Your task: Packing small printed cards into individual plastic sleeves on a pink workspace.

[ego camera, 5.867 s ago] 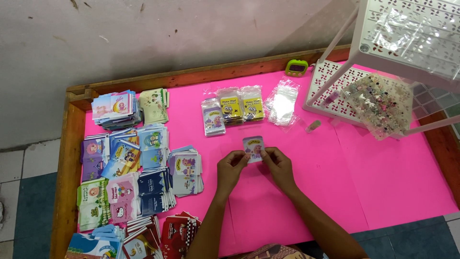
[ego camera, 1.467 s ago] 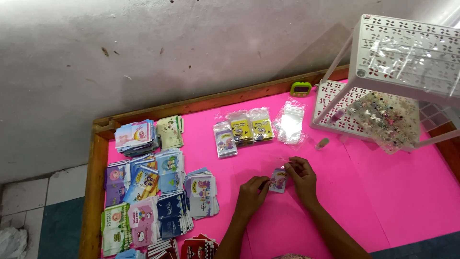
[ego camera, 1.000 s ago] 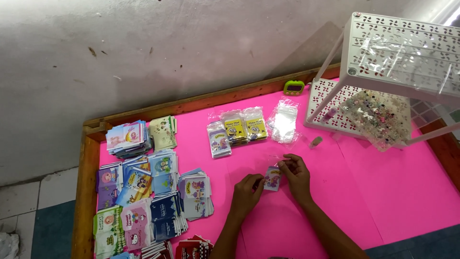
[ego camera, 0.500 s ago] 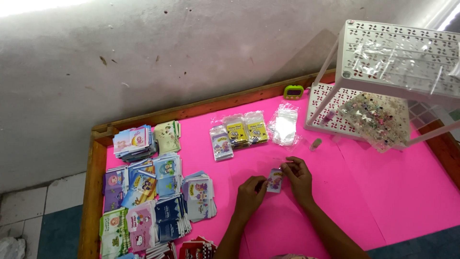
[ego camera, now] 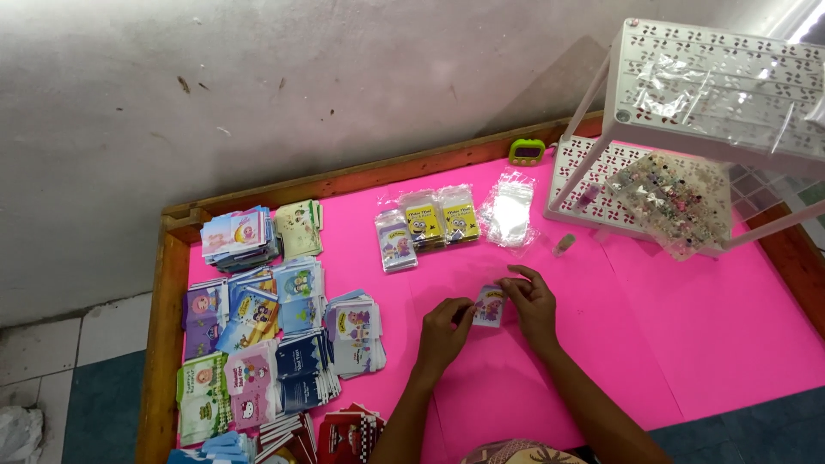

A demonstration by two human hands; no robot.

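Both hands low over pink bench (ego camera: 687, 344). Left hand (ego camera: 445, 325) and right hand (ego camera: 533, 301) pinch a small printed card (ego camera: 491, 305) between fingertips, just above the bench surface. Left: card stacks (ego camera: 284, 344). Farther: filled packets (ego camera: 430, 223), clear sleeves (ego camera: 509, 206), white rack (ego camera: 713, 86). Risk: light fingertip grip, so the card may slip or bend.

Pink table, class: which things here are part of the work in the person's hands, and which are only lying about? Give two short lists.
In hand:
small printed card, pinched between left hand and right hand
stack of clear sleeves
three bagged cards

Lying about:
piles of printed cards
white perforated rack
bag of small trinkets
green timer
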